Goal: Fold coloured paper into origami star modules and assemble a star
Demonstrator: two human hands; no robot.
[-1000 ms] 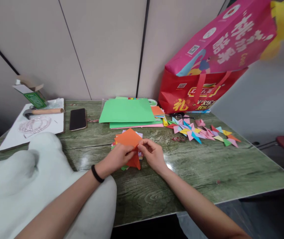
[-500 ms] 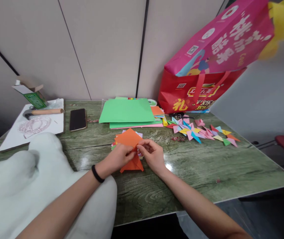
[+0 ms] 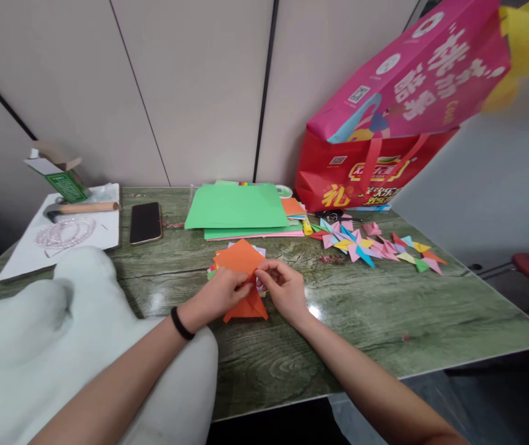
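Note:
Orange paper (image 3: 246, 307), with folded edges at its near end, is between my hands above a small pile of coloured paper (image 3: 211, 268). My left hand (image 3: 220, 293) is closed on its left side, thumb and fingers pinching it. At its right edge, my right hand (image 3: 285, 287) pinches the paper between thumb and index finger. My fingers cover the middle of the orange paper. Just behind it lie green sheets (image 3: 236, 207). Folded paper pieces in many colours (image 3: 355, 240) are spread out to the right.
A black phone (image 3: 145, 222) lies left of the green sheets. A hammer (image 3: 83, 209) and beads (image 3: 65, 233) rest on a white board (image 3: 18, 256). A large pale plush (image 3: 93, 334) covers the near left. Red (image 3: 320, 170) and pink bags (image 3: 413, 80) stand at the back right.

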